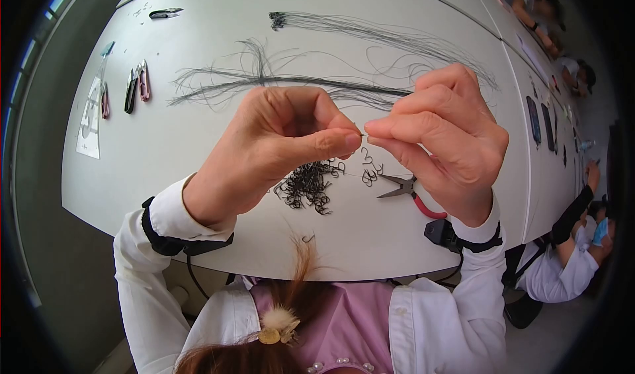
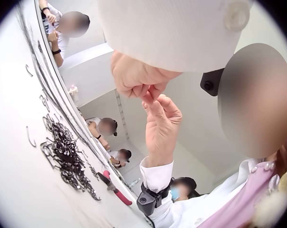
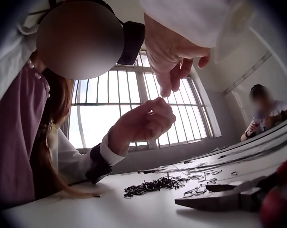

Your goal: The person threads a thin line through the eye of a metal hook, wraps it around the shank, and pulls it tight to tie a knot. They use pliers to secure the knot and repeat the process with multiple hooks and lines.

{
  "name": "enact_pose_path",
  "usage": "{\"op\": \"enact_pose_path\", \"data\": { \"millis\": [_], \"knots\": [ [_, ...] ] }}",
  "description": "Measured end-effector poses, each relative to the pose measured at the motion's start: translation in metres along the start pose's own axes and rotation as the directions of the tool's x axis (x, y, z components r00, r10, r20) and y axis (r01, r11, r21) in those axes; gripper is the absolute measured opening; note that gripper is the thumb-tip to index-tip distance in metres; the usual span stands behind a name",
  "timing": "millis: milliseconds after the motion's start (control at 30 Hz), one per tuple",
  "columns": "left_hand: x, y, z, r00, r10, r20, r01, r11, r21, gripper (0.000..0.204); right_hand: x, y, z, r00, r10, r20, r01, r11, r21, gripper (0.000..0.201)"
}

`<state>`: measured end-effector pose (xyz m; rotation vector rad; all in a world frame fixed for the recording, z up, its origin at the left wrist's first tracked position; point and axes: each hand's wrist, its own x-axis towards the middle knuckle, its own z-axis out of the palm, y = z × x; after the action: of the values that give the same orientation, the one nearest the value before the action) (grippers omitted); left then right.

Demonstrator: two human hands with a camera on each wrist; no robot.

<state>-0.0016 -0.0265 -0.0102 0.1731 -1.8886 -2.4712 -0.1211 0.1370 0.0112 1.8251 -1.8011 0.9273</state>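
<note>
Table [image 1: 198, 142] was smooth, matt white; hooks [image 1: 307, 185] dark metal wire; pliers [image 1: 405, 190] dull metal, red plastic handles.

White sleeves [image 1: 165, 208], black wrist straps [image 1: 169, 244]

Both arms are raised above the desk [image 1: 198, 149]; left hand [image 1: 278, 142] and right hand [image 1: 443, 136] meet fingertip to fingertip, pinching.

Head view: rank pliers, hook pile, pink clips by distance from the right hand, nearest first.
From the right hand:
1. Pliers, just under the hand, on the table by the wrist.
2. Hook pile, toward the middle, below the left hand.
3. Pink clips, far left of the table.
</note>
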Motion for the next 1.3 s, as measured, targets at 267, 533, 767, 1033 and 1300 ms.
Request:
{"op": "enact_pose_path", "data": {
  "millis": [267, 533, 767, 1033, 1300],
  "knots": [
    [-0.002, 0.002, 0.002, 0.999, 0.030, -0.040, -0.028, 0.999, 0.046, 0.009, 0.004, 0.003, 0.002, 0.988, 0.135, -0.070, -0.134, 0.991, 0.028, 0.029],
    [-0.007, 0.006, 0.007, 0.990, 0.120, -0.080, -0.119, 0.993, 0.021, 0.009, -0.004, -0.007, 0.000, 0.449, 0.368, 0.814, -0.893, 0.202, 0.402, 0.037],
    [-0.011, 0.008, 0.010, 0.995, 0.102, -0.017, -0.103, 0.993, -0.065, 0.009, -0.009, -0.008, 0.009, 0.586, 0.333, 0.739, -0.776, -0.030, 0.630, 0.024],
    [-0.007, 0.005, 0.006, 0.997, 0.011, -0.077, -0.008, 1.000, 0.030, 0.008, -0.041, 0.046, -0.039, 0.563, 0.799, 0.210, -0.261, -0.070, 0.963, 0.024],
    [-0.005, 0.001, 0.004, 0.994, -0.035, -0.106, 0.050, 0.990, 0.136, 0.009, -0.085, 0.119, -0.102, 0.511, 0.859, 0.018, -0.044, 0.006, 0.999, 0.030]
  ]
}}
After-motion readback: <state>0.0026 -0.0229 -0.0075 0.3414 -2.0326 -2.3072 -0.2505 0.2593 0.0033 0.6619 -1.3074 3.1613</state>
